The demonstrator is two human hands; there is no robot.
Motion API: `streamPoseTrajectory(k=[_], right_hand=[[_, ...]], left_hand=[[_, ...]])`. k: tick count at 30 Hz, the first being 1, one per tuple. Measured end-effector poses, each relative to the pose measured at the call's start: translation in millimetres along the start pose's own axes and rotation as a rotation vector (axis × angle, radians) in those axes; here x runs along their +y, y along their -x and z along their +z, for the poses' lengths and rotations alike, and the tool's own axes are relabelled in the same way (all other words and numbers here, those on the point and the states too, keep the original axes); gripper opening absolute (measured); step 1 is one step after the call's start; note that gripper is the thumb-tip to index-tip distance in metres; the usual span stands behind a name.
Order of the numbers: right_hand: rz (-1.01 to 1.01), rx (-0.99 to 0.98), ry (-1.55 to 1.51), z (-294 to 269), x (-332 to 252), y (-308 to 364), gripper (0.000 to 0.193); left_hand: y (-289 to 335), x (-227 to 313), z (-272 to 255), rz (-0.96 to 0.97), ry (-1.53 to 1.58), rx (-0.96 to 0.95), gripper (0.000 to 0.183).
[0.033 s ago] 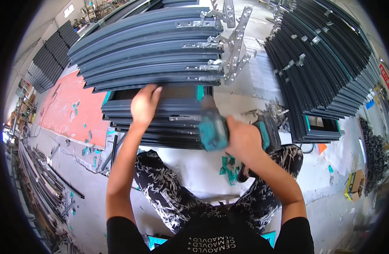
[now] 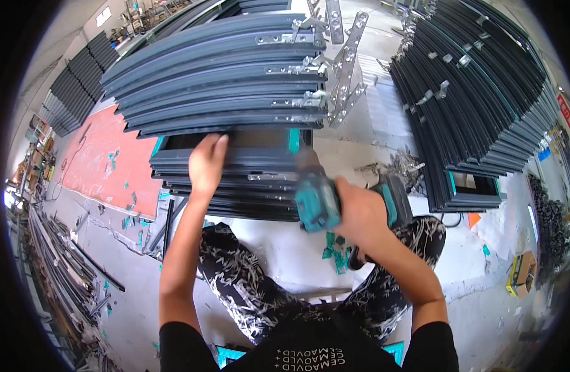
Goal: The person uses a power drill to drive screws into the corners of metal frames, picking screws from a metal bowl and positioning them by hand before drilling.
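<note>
In my right hand (image 2: 365, 214) is a teal and black cordless drill (image 2: 316, 201), its head smeared by motion. My fingers wrap its handle, and the black battery (image 2: 395, 199) sticks out to the right. The drill's nose is near the right end of a dark grey metal frame (image 2: 260, 155), whose corners bear teal tape. My left hand (image 2: 205, 166) is closed over that frame's near bar, with the fingertips partly hidden at its inner opening. A silver metal strip (image 2: 269, 177) lies along the frame below, close to the drill.
Behind rises a stack of grey frames (image 2: 216, 68) with silver hinge arms (image 2: 347, 68) jutting from its right end. Another tall frame stack (image 2: 471, 93) stands on the right. Loose metal hinges (image 2: 402, 167) lie between them. A cardboard box (image 2: 521, 273) sits at far right; profile offcuts (image 2: 68, 260) lie left.
The drill and my right hand have shifted slightly toward me. My left hand has moved a little nearer and left along the frame. The stacks stay in place.
</note>
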State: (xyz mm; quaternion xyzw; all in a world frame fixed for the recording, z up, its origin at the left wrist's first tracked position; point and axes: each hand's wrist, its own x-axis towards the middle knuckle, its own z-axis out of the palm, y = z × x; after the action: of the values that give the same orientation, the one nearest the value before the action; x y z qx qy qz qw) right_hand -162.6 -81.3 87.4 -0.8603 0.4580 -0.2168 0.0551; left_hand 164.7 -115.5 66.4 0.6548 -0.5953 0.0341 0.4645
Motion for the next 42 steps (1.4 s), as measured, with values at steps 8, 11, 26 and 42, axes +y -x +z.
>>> streamPoseTrajectory(k=[8,11,26,42], right_hand=[[0.011,-0.124,-0.906,-19,17,79,0.056],[-0.034,-0.168,-0.873,32,27,119,0.042],[0.221,-0.248,-1.087,72,37,162,0.032],[-0.114,-0.376,-1.015,83,38,174,0.031]], left_hand=[[171,-12,-10,-1.433,1.92,0.116,0.016],[207,27,11,-1.469,1.782,0.012,0.041],[196,112,38,-1.305,1.669,-0.16,0.031],[189,92,12,-0.998,1.073,-0.538,0.017]])
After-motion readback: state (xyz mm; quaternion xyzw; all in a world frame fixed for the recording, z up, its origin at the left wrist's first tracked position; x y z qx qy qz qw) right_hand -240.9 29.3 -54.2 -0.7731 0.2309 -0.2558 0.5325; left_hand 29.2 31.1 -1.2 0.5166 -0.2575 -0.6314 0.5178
